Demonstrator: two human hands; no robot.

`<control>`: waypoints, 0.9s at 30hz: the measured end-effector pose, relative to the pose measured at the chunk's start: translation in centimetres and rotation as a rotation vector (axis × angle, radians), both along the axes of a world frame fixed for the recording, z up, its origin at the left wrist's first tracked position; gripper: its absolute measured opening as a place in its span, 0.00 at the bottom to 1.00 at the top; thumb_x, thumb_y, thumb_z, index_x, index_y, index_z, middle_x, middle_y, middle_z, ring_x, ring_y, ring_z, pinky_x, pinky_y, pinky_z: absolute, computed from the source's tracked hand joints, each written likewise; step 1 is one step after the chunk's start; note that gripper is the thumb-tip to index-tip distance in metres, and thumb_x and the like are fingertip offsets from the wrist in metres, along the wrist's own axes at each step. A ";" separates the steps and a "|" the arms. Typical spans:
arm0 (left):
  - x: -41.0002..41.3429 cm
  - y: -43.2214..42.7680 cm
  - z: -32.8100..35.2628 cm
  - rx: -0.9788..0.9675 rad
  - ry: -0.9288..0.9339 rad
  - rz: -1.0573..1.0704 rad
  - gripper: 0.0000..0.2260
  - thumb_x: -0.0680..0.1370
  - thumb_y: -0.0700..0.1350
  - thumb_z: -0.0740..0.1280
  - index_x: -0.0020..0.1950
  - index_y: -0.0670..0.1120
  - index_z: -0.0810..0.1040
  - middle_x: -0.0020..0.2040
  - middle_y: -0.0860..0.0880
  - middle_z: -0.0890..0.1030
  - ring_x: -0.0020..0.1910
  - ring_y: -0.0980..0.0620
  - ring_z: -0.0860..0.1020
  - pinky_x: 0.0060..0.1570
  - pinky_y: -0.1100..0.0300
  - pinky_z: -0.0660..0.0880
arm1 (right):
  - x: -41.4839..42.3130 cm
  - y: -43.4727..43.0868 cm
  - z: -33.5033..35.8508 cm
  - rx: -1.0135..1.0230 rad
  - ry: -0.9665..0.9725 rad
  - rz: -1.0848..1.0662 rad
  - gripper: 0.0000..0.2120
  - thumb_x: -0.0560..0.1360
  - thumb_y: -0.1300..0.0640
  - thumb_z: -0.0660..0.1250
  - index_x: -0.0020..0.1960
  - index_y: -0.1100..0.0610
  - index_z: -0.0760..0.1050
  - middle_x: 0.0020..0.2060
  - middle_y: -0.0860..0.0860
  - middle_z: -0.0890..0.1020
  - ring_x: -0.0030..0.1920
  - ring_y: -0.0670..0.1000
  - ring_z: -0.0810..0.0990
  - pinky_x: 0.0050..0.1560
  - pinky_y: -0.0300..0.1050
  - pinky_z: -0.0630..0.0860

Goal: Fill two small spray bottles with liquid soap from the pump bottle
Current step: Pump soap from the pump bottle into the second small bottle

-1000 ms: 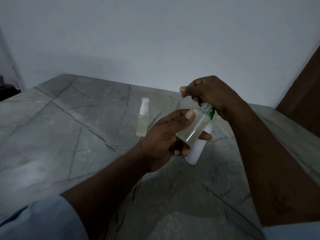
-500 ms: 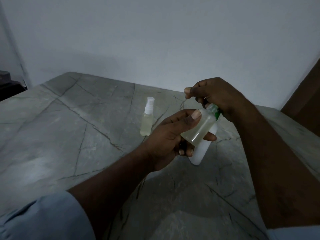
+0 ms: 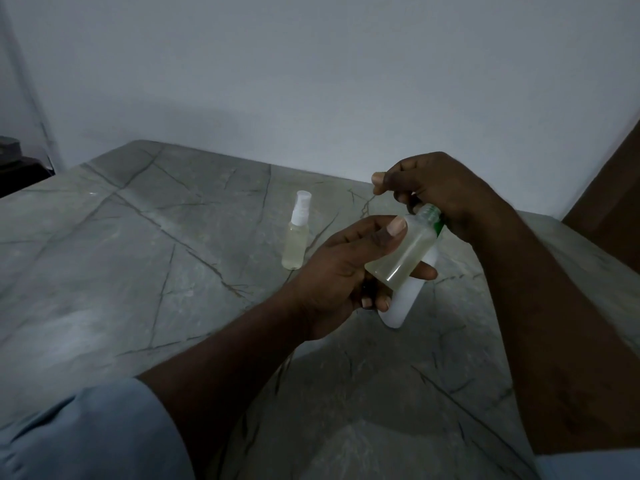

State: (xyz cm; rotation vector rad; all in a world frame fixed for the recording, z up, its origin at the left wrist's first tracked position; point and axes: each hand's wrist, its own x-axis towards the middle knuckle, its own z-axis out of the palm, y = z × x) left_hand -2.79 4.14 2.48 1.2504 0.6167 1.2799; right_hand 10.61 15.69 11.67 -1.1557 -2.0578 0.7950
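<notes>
My left hand (image 3: 341, 268) grips a small clear spray bottle (image 3: 401, 252) with no cap, tilted with its threaded neck up to the right and pale yellowish liquid in its lower part. My right hand (image 3: 438, 192) is curled over the head of the white pump bottle (image 3: 403, 304), right above the small bottle's mouth; a bit of green shows at the pump's neck. The pump's head and spout are hidden under my fingers. A second small spray bottle (image 3: 296, 244), with a white spray cap and pale liquid inside, stands upright on the table left of my hands.
The grey marble table (image 3: 138, 254) with dark veins stretches to the left and toward me. A white wall runs behind it. A brown wooden panel (image 3: 613, 188) rises at the right edge, and a dark object (image 3: 14, 164) sits at the far left.
Both hands keep their grips and stay almost in place; my right hand has sunk slightly closer to the open bottle's neck.
</notes>
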 end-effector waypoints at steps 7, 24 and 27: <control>0.1 0.0 0.0 -0.006 0.005 0.006 0.17 0.79 0.56 0.61 0.63 0.49 0.77 0.51 0.42 0.85 0.30 0.48 0.71 0.33 0.55 0.66 | 0.0 -0.1 0.0 0.021 -0.003 -0.023 0.13 0.75 0.48 0.73 0.48 0.58 0.86 0.30 0.48 0.77 0.29 0.46 0.71 0.39 0.44 0.69; 0.2 -0.3 0.2 -0.017 -0.012 0.001 0.20 0.78 0.55 0.62 0.65 0.44 0.75 0.48 0.43 0.85 0.28 0.52 0.73 0.27 0.62 0.72 | -0.1 -0.1 -0.2 -0.022 0.001 -0.025 0.11 0.75 0.49 0.73 0.47 0.58 0.86 0.31 0.49 0.77 0.33 0.49 0.72 0.42 0.48 0.69; 0.2 -0.2 0.1 -0.015 -0.007 0.002 0.19 0.78 0.56 0.62 0.64 0.47 0.76 0.50 0.41 0.85 0.28 0.51 0.73 0.28 0.61 0.72 | 0.0 -0.1 -0.1 0.000 0.012 -0.041 0.12 0.75 0.49 0.74 0.47 0.58 0.86 0.30 0.48 0.77 0.30 0.46 0.71 0.39 0.44 0.69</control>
